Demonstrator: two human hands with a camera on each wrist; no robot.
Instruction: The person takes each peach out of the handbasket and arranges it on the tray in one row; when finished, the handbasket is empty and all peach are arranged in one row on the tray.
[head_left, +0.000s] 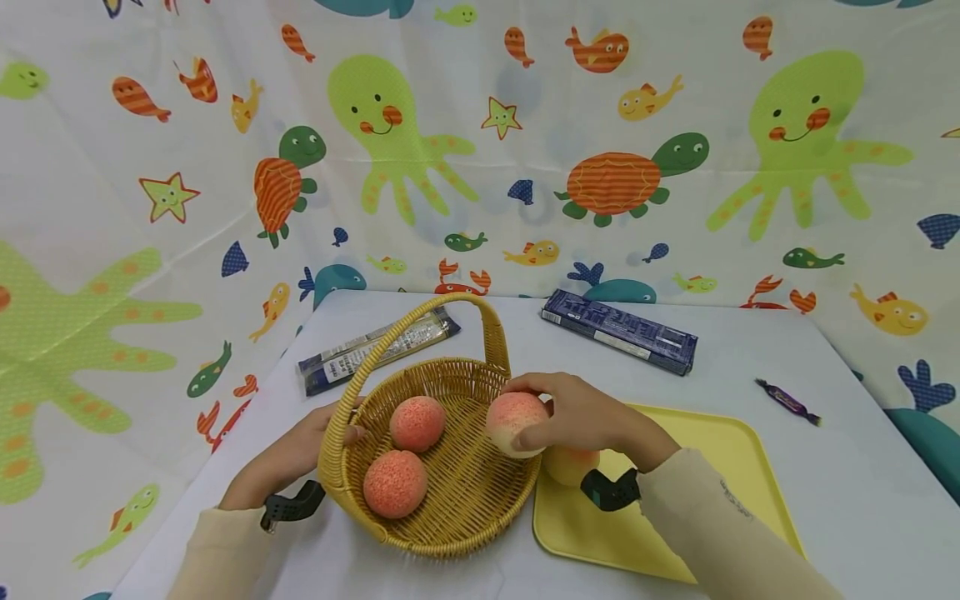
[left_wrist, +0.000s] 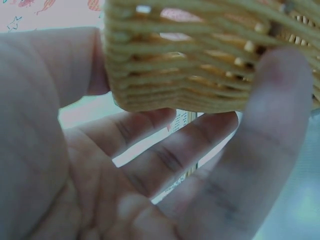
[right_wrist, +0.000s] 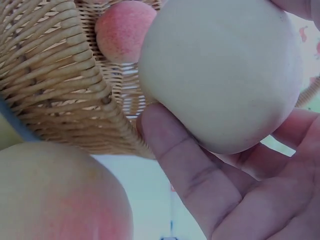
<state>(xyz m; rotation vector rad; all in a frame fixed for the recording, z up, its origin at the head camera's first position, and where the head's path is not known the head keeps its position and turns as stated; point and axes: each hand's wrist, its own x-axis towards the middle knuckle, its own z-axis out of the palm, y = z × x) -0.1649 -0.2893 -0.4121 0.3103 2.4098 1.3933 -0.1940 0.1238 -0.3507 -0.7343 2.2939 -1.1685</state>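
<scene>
The white table (head_left: 847, 492) carries a flat navy-silver packet (head_left: 416, 336) near its far left corner, a long navy cardboard box (head_left: 618, 332) by its far edge, a purple twist-wrapped sweet (head_left: 787, 402) near its right.

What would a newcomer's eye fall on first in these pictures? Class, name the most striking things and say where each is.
Probably the bright sea-animal cloth behind the table. Next comes the wicker basket, gripped by the left hand and holding two peaches, while the right hand holds another peach at its right side. The yellow tray stands out on the right.
</scene>
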